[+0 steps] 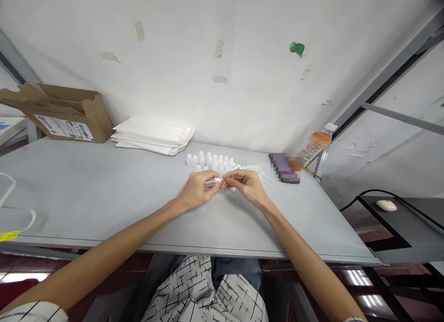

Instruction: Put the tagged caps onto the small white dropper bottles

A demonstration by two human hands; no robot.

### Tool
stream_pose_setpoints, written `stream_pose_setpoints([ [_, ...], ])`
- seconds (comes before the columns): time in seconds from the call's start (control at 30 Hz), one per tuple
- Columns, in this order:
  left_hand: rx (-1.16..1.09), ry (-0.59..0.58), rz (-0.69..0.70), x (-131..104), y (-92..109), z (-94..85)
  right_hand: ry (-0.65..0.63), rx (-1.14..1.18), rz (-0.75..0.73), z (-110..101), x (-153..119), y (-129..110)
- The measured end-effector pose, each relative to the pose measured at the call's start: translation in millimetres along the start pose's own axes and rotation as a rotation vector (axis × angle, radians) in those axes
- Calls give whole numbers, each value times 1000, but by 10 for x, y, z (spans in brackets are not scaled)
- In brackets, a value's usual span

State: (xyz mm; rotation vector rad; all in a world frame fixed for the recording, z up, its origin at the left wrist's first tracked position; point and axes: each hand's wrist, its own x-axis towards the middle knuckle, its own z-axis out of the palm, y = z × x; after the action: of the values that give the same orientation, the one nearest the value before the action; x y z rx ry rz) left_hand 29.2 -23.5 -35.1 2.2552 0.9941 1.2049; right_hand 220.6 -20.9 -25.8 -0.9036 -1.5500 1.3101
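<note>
My left hand (197, 190) is closed around a small clear tube (211, 182) with a whitish tip, held tilted above the table. At that tip, my right hand (245, 185) pinches with thumb and forefinger. What lies between its fingertips is too small to make out. Just beyond both hands stand several small white plastic bottles (215, 162) in close rows, the nearest partly hidden by my fingers. To the right of them lies a loose heap of small white parts (255, 170).
A stack of white envelopes (152, 134) and an open cardboard box (69, 116) sit at the back left. Toward the right are a phone (284, 168) and an orange drink bottle (314, 146). A white cable (24, 208) lies at the table's left end.
</note>
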Motion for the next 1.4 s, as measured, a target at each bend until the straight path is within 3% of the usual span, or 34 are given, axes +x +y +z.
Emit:
stream_pose_setpoints([
  [0.27, 26, -13, -29, -16, -44, 20, 35, 9, -10, 51, -4, 62],
  [0.63, 73, 6, 50, -48, -80, 33, 9, -14, 1, 52, -20, 115],
  [0.83, 98, 16, 29, -60, -74, 41, -10, -14, 1, 76, -12, 140],
  [1.07, 77, 39, 51, -2, -47, -10, -31, -29, -48, 45, 0, 31],
  [1.4, 54, 103, 88, 3, -18, -18, 39, -80, -28, 37, -12, -35],
])
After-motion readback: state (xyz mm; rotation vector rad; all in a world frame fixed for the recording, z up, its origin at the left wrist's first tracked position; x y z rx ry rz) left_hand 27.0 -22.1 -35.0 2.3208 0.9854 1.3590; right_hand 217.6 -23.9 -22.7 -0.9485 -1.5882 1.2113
